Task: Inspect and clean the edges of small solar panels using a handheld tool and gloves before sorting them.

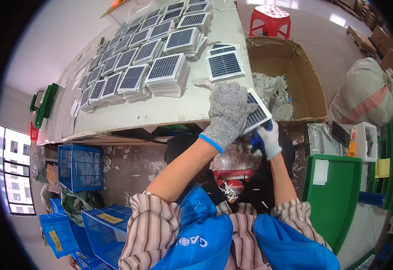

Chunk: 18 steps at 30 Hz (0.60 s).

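Note:
A small solar panel (256,112) with dark cells and a white border is tilted just off the table's near right corner. My left hand (229,105), in a grey knit glove with a blue cuff, is closed on its left side. Below the panel's lower right corner is my right hand (266,138), in a white glove with blue-coated fingers. Its fingers are curled against that corner, and whatever they hold is hidden. On the table just beyond my left hand lie a loose panel (225,65) and another partly under it.
Stacks of solar panels (166,72) cover much of the white table (160,110). A cardboard box (311,85) with white scraps stands at its right side. Further right are a green tray (336,202), a tied sack (367,92) and a red stool (271,20). Blue crates (80,168) stand at left.

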Tool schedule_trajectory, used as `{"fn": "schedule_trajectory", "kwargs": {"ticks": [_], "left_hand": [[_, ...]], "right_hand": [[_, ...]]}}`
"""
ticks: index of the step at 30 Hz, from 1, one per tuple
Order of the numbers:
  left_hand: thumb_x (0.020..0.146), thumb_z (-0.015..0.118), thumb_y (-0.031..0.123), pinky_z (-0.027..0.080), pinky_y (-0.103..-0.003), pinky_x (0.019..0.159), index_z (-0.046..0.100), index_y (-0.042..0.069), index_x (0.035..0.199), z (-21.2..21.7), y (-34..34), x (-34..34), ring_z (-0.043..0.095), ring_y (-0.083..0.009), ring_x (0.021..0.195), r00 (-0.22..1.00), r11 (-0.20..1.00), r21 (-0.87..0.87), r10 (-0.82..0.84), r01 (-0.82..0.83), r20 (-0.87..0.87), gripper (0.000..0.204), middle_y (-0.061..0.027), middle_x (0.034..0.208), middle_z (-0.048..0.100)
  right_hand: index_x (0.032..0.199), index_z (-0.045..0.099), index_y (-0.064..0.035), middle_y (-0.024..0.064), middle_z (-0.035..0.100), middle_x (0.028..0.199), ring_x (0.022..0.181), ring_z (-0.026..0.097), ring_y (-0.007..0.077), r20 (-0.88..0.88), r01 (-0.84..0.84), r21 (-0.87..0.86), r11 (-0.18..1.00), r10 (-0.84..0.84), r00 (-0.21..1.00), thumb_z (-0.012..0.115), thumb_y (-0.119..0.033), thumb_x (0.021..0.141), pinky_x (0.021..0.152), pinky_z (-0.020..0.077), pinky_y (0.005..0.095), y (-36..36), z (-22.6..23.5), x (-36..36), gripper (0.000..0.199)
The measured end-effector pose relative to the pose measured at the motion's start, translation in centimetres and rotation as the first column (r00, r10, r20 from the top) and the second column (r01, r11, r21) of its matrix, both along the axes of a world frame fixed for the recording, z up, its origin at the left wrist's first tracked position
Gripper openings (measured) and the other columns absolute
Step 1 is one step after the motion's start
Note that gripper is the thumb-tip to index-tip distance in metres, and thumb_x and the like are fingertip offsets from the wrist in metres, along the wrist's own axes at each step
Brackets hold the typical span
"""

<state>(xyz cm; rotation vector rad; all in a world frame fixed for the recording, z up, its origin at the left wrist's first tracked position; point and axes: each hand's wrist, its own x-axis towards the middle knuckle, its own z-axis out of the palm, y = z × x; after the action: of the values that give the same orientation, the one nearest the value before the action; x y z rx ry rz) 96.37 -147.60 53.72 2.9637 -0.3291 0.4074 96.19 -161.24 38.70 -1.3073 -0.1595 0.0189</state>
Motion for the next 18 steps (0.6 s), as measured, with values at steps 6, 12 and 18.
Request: {"fn": "schedule_trajectory", "kwargs": {"ticks": [6,12,18], "left_hand": [[0.073,0.060,0.014,0.046,-0.045,0.082,0.062,0.008,0.102,-2.8,-1.4,-0.1,0.056,-0.0324,0.096,0.976,0.992,-0.095,-0.059,0.080,0.211,0.030,-0.0136,0.096,0.058],[0.073,0.059,0.010,0.047,-0.045,0.075,0.063,0.011,0.097,-2.6,-1.7,0.2,0.057,-0.0313,0.090,0.979,0.993,-0.096,-0.050,0.070,0.200,0.024,-0.0119,0.089,0.058],[0.074,0.060,0.013,0.045,-0.044,0.078,0.061,0.009,0.102,-2.6,-2.4,-0.1,0.055,-0.0307,0.093,0.976,0.996,-0.074,-0.026,0.043,0.215,0.029,-0.0122,0.091,0.056]], "right_hand": [[0.088,0.061,-0.0002,0.0008,0.064,0.076,0.069,0.057,0.0062,-0.053,-0.022,-0.073,0.997,0.018,0.998,0.066,-0.006,0.076,0.064,0.0477,0.0242,-1.4,1.8,0.0,0.014],[0.074,0.064,-0.0043,0.0031,0.063,0.071,0.066,0.059,0.0116,0.149,-0.378,-0.445,0.812,0.483,0.863,0.074,-0.015,0.071,0.066,0.0497,0.0280,-0.7,3.0,-5.5,0.015],[0.120,0.046,-0.0020,0.0156,0.063,0.095,0.083,0.064,0.0253,0.186,0.463,-0.382,0.800,-0.424,0.886,0.065,-0.008,0.081,0.077,0.0498,0.0354,2.1,-0.9,-5.7,0.044]]}}
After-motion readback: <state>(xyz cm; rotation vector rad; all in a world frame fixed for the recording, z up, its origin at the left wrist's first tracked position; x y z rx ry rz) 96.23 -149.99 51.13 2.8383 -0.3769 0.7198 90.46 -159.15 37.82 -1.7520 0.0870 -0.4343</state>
